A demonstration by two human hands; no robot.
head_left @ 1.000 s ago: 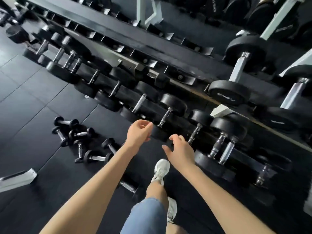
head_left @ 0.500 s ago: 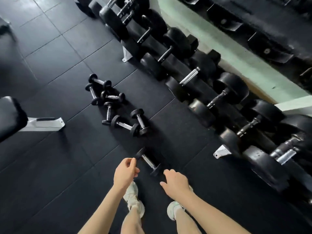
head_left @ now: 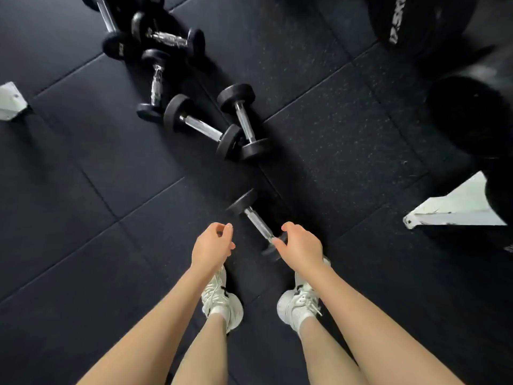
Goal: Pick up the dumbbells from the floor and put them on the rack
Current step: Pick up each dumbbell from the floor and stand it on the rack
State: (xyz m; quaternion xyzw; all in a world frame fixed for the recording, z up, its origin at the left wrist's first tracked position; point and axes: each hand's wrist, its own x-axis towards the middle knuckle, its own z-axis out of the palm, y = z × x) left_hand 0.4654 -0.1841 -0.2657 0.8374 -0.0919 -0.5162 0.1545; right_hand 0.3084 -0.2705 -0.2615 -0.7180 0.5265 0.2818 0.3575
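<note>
Head view: both hands, left (head_left: 212,247) and right (head_left: 301,247), loosely curled and empty above nearest dumbbell (head_left: 256,222), bare floor (head_left: 83,245) leftward.

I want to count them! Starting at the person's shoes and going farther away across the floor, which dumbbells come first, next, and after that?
Nearest dumbbell, by the right hand → two dumbbells touching at one end → upright-lying dumbbell → sideways dumbbell near the top.
</note>
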